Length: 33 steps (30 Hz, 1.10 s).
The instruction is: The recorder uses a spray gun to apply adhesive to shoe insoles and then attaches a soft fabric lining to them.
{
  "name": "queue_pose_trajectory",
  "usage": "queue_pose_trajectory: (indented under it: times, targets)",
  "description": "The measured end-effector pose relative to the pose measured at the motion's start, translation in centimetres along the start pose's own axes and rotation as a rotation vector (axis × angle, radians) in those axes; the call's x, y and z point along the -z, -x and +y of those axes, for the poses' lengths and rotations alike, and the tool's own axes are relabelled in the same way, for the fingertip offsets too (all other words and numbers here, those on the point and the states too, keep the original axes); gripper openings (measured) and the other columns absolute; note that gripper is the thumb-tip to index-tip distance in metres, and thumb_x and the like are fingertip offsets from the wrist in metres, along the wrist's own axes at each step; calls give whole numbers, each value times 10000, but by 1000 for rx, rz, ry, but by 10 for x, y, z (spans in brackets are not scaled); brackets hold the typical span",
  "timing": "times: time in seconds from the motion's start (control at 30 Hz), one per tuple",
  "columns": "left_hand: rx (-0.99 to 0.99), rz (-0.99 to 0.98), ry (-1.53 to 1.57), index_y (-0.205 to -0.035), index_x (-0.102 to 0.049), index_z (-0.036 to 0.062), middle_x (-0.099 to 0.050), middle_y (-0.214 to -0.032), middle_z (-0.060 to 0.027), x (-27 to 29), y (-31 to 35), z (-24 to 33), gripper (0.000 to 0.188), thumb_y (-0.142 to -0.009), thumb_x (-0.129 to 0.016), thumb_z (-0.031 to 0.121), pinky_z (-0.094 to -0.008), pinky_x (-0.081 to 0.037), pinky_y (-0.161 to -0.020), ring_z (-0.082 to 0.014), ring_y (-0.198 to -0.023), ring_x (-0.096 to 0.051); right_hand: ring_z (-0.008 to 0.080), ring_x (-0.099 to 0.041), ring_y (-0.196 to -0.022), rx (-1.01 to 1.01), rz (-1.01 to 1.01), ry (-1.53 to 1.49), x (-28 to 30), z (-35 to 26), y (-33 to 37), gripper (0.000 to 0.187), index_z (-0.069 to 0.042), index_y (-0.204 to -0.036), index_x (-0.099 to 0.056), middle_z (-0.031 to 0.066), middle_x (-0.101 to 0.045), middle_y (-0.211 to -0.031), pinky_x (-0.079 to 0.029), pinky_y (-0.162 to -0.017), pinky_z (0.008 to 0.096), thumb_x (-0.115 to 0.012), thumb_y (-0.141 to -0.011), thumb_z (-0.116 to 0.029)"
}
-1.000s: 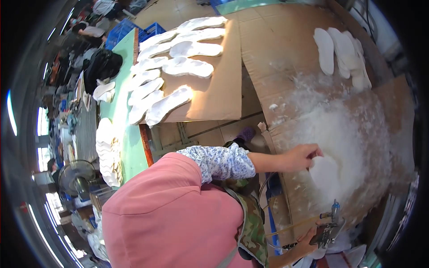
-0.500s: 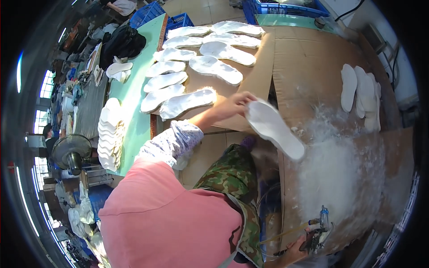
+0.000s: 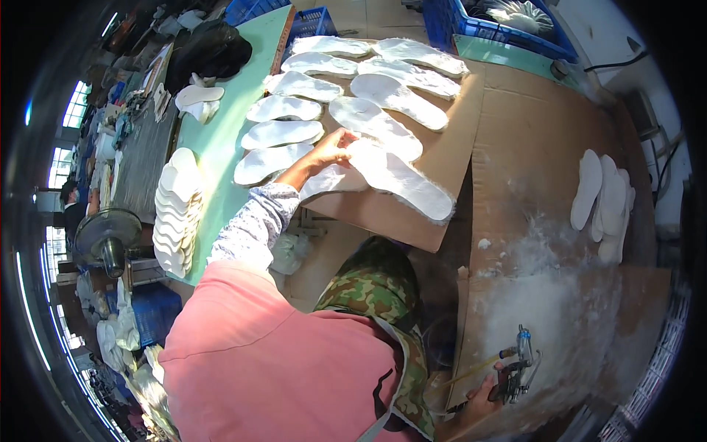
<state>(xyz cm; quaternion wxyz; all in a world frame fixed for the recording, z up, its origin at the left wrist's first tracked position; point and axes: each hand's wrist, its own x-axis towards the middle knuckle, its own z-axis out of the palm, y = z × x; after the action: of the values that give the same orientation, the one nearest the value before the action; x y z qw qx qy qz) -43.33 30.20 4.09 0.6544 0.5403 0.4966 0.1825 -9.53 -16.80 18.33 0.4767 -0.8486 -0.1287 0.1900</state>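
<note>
My left hand (image 3: 333, 149) pinches one end of a white, fuzzy-edged shoe insole (image 3: 401, 179). That insole lies along the near right edge of a cardboard sheet, partly over or against the insole behind it; whether it fully rests on the board I cannot tell. Rows of similar white insoles (image 3: 398, 99) cover the sheet, and one insole (image 3: 331, 182) sits partly hidden beneath my left wrist. At the lower right, my right hand (image 3: 482, 401) is wrapped round a spray gun (image 3: 521, 361) with a yellowish hose, above white-coated cardboard.
A stack of insoles (image 3: 177, 210) stands on the green table (image 3: 228, 121) at left. More insoles (image 3: 605, 199) lie on the brown cardboard (image 3: 545, 140) at right. Blue crates (image 3: 508, 29) stand at the back. A fan (image 3: 109, 236) is at far left.
My left hand has carried the insole from over the gap beside the right-hand cardboard leftward to the sheet with the rows. The spray gun stays in my right hand. The view has shifted slightly.
</note>
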Motion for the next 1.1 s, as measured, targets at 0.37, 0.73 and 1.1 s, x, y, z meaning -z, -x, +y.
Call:
queue_pose_trajectory:
  times: [0.37, 0.73, 1.1]
  targets:
    - [-110, -48, -106, -1313, -456, 127, -513, -1209, -40, 6, 3, -8, 458, -868, -558, 95, -320, -471, -896, -141, -1071, -529, 45, -357, -463, -30, -101, -47, -34, -6, -19, 500, 46, -1344, -426, 96, -633, -1162, -238, -384, 206, -595, -887, -65]
    - [133, -97, 86, -1344, -404, 130, -489, -1014, -81, 5, 23, 5, 423, -935, -504, 87, -184, -481, -608, -101, -689, -576, 32, -339, -463, -30, -80, -6, -56, -18, -22, 338, 33, -1226, -585, 10, -624, -841, -235, -419, 226, -583, -904, -66]
    - [-308, 516, -764, -1097, -513, 100, -531, -1010, -154, 58, -12, -26, 411, -727, -527, -78, -364, -466, -787, -294, -915, -560, 29, -331, -462, -53, -132, -9, -73, -22, -29, 316, 24, -1206, -594, 4, -613, -849, -249, -422, 222, -581, -902, -60]
